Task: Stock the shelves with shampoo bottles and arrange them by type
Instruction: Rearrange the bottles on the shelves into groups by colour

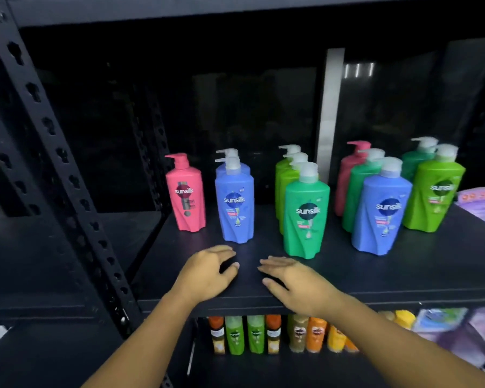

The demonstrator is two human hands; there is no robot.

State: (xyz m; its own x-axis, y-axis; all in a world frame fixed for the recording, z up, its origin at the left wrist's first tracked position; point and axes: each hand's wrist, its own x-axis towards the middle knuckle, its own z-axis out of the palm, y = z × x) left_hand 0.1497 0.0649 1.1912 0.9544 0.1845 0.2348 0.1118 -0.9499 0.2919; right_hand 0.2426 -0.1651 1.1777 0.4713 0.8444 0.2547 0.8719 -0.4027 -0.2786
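Low in the centre of the frame, the left hand (207, 271) lies palm down over the front of the dark shelf board (431, 264), fingers loosely curved and close together, thumb held apart. Just beside it, the right hand (291, 281) is flat, fingers straight and pressed together, pointing left, thumb out. Neither holds anything; whether they touch the board cannot be told.

Below the board's front edge, a lower shelf holds a row of small orange, green and yellow bottles (263, 334). A black perforated upright (53, 135) runs diagonally through the left of the frame.

The pump bottles stand upright further back: a pink bottle (186, 197) at centre left, a blue bottle (237, 208) with another behind, a green bottle (305, 217) fronting lighter green ones. To the right is a mixed cluster: a second blue bottle (381, 217), green and pink behind, a light green bottle (434, 197). Purple packets (479, 203) lie at the right edge. The background is dark.
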